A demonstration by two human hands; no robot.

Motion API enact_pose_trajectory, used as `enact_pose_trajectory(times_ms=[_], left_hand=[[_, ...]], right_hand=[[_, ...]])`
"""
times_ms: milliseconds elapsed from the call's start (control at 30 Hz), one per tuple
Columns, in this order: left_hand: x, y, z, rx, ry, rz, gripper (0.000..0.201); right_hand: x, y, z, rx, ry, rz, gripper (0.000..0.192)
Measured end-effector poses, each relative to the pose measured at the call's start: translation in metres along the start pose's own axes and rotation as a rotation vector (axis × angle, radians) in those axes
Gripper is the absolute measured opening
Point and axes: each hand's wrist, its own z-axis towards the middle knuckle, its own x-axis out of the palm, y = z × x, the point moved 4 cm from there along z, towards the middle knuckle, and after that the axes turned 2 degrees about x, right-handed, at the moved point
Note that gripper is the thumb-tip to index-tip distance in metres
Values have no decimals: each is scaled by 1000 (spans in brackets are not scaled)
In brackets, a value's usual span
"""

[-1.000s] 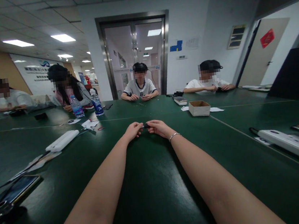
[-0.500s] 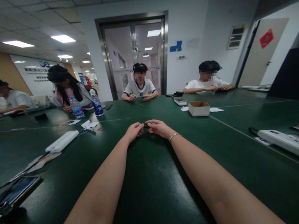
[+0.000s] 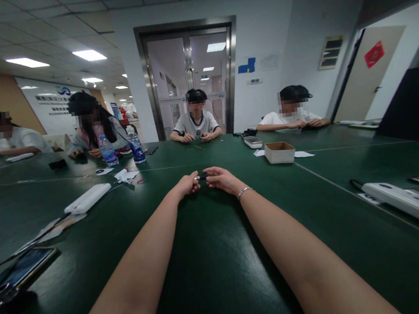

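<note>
Out over the green table, my left hand [image 3: 188, 184] is closed in a pinch on the silvery end of a small black object [image 3: 203, 176]. What kind of object it is cannot be made out at this size. My right hand [image 3: 223, 180], with a bracelet on the wrist, has its fingers curled around the dark right end. Its fingertips partly cover that end. Both arms reach straight forward, and the two hands are a short gap apart with the object bridging them.
An open cardboard box [image 3: 280, 152] stands right of my hands. White power strips lie left [image 3: 88, 198] and right [image 3: 410, 203]. A phone [image 3: 28, 268] rests near left. Two bottles [image 3: 135, 148] stand beyond. Several people sit around the table, one person [image 3: 196, 123] directly opposite.
My fingers have shifted slightly on the small object, so more of its black body and a silvery end show between my hands. My right fingers look a little looser.
</note>
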Motion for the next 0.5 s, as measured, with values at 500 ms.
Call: enact_pose_trajectory(times_ms=[500], left_hand=[[8, 0, -8, -223, 87, -297, 39]], right_hand=[[3, 4, -3, 14, -96, -10, 26]])
